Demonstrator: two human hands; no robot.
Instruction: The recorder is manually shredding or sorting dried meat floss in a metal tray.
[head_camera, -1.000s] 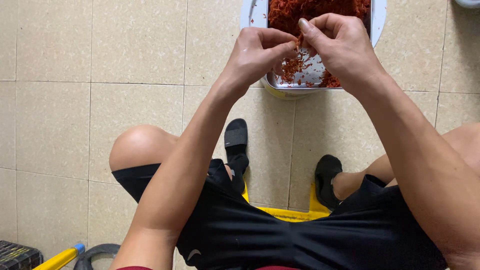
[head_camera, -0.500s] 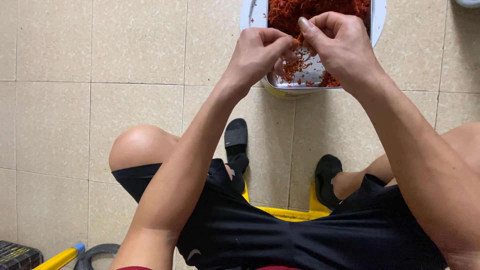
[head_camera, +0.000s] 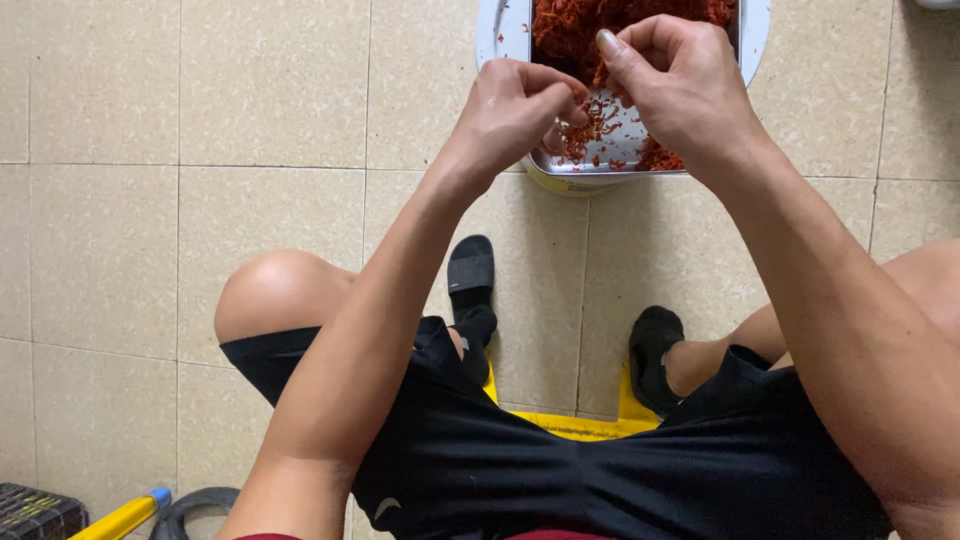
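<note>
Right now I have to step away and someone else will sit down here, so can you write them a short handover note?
Left hand: fingers pinched shut, on what I cannot tell.
Right hand: fingertips pinched together beside it.
Both hover over the round white metal basin on the beige tiled floor.
Heap of red shreds fills its far side; loose bits lie on the near side.
How much remains cannot be told.

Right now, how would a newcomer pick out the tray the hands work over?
Follow the beige tiled floor to the top edge, above the black sandals. There sits a metal tray under both hands, the only container heaped with red-orange shreds.
</note>
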